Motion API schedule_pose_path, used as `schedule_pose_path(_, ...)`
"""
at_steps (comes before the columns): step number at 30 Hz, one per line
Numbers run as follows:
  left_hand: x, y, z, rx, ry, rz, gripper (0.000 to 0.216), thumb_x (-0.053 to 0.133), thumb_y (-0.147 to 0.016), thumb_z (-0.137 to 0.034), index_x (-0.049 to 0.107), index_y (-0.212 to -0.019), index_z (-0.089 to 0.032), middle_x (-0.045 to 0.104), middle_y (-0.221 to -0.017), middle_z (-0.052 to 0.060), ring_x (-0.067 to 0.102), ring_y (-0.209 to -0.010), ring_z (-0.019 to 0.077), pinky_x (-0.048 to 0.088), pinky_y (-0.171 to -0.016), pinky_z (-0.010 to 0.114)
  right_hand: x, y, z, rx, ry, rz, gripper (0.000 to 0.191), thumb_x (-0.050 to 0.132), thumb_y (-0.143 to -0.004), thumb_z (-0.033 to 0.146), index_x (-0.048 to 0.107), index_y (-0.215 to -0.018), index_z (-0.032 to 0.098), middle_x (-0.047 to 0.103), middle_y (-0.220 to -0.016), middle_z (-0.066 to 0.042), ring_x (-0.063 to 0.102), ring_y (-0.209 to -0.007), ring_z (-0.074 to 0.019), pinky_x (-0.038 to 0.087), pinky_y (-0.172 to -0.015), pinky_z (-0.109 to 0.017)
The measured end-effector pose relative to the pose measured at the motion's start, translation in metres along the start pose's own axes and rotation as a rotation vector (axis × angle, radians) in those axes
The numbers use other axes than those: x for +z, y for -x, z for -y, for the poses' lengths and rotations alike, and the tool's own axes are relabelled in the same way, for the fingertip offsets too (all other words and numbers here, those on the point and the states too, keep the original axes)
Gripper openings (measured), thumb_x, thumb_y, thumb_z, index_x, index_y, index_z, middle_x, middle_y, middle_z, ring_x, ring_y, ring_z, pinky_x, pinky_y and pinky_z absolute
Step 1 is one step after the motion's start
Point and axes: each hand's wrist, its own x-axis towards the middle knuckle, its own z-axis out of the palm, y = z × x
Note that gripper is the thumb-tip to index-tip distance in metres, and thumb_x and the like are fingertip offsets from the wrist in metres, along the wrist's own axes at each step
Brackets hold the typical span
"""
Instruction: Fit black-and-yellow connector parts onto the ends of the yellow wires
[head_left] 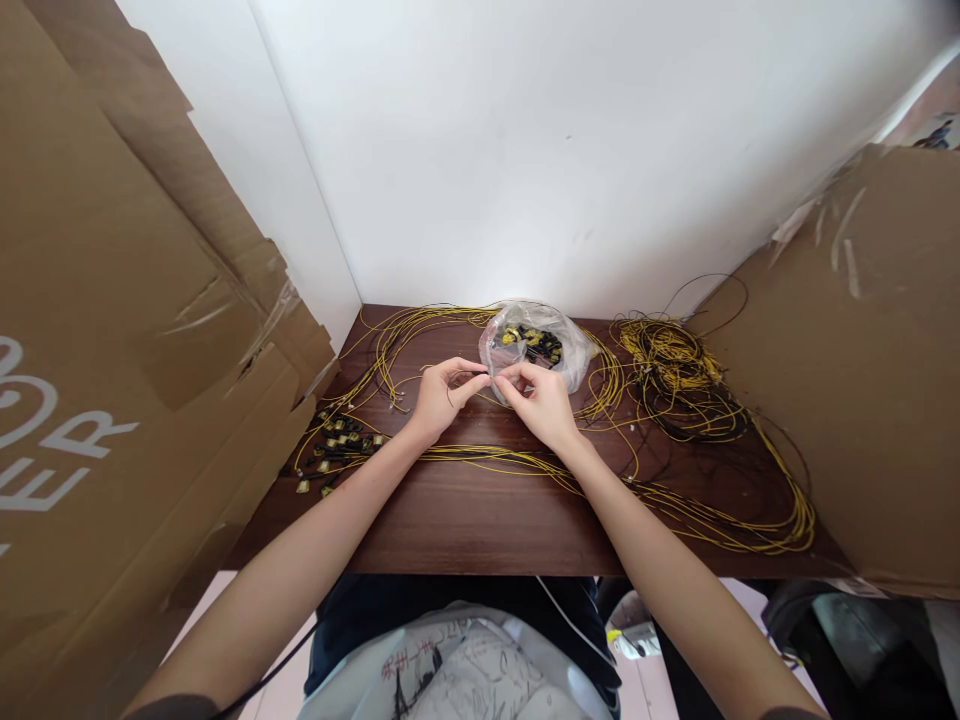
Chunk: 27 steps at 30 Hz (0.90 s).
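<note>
My left hand (448, 392) is closed in a pinch on a thin dark wire (470, 373), part of which shows along its fingers. Its fingertips almost meet those of my right hand (538, 400), also pinched; what lies between the right fingertips is too small to make out. Just beyond both hands stands an open clear plastic bag (576, 355) with small black and yellow parts (534, 343) inside. A bundle of yellow and black wires (487, 455) runs across the table beneath my forearms.
On the brown table (480, 520), black connectors with yellowish ends (337, 440) lie at the left. A tangled coil of yellow and black wire (667, 370) sits at the right. Cardboard panels (150, 300) flank both sides, and a white wall (525, 150) rises behind.
</note>
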Motion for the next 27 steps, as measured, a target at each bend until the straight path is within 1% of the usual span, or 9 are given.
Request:
schedule_pose_path(6, -0.001, 0.0, 0.001, 0.014, -0.059, -0.004, 0.022, 0.072, -0.066, -0.03, 0.068, -0.08, -0.013, 0.059, -0.057, -0.001, 0.046, -0.048, 0.0067, 0.038, -0.049, 0.02, -0.001, 0.001, 0.001, -0.042, 0.022, -0.007, 0.016, 0.054, -0.08, 0.026, 0.065, -0.074, 0.015, 0.064, -0.067, -0.002, 0.048, -0.055, -0.0111, 0.036, -0.052, -0.023)
schedule_pose_path(12, -0.002, 0.0, 0.005, 0.037, -0.088, 0.009, 0.024, 0.072, -0.066, -0.032, 0.069, -0.08, -0.013, 0.065, -0.064, 0.002, 0.053, -0.053, 0.0092, 0.042, -0.052, 0.021, 0.0, 0.0, 0.003, -0.008, -0.008, 0.008, 0.015, 0.054, -0.078, 0.025, 0.063, -0.071, 0.015, 0.062, -0.066, -0.001, 0.048, -0.054, -0.0107, 0.036, -0.052, -0.022)
schedule_pose_path(19, -0.003, 0.0, 0.008, 0.084, -0.14, 0.027, 0.023, 0.071, -0.067, -0.032, 0.071, -0.081, -0.014, 0.07, -0.076, 0.005, 0.061, -0.067, 0.0143, 0.047, -0.064, 0.025, 0.003, 0.001, 0.004, 0.023, -0.04, 0.011, 0.016, 0.054, -0.077, 0.025, 0.061, -0.069, 0.014, 0.061, -0.064, -0.001, 0.047, -0.054, -0.0104, 0.036, -0.052, -0.022)
schedule_pose_path(22, -0.003, -0.001, 0.008, 0.09, -0.15, 0.044, 0.023, 0.071, -0.068, -0.032, 0.071, -0.082, -0.014, 0.07, -0.078, 0.005, 0.062, -0.069, 0.0153, 0.048, -0.066, 0.026, 0.003, 0.001, 0.004, 0.034, -0.041, 0.011, 0.016, 0.054, -0.077, 0.025, 0.062, -0.069, 0.014, 0.06, -0.064, -0.001, 0.048, -0.055, -0.0106, 0.036, -0.052, -0.022)
schedule_pose_path(27, -0.003, -0.001, 0.011, 0.071, -0.116, 0.062, 0.026, 0.071, -0.068, -0.032, 0.07, -0.086, -0.014, 0.07, -0.076, 0.006, 0.063, -0.068, 0.0156, 0.048, -0.065, 0.026, 0.002, 0.001, 0.003, 0.047, -0.039, 0.009, 0.018, 0.053, -0.079, 0.028, 0.063, -0.071, 0.014, 0.061, -0.065, -0.002, 0.048, -0.055, -0.011, 0.036, -0.052, -0.022)
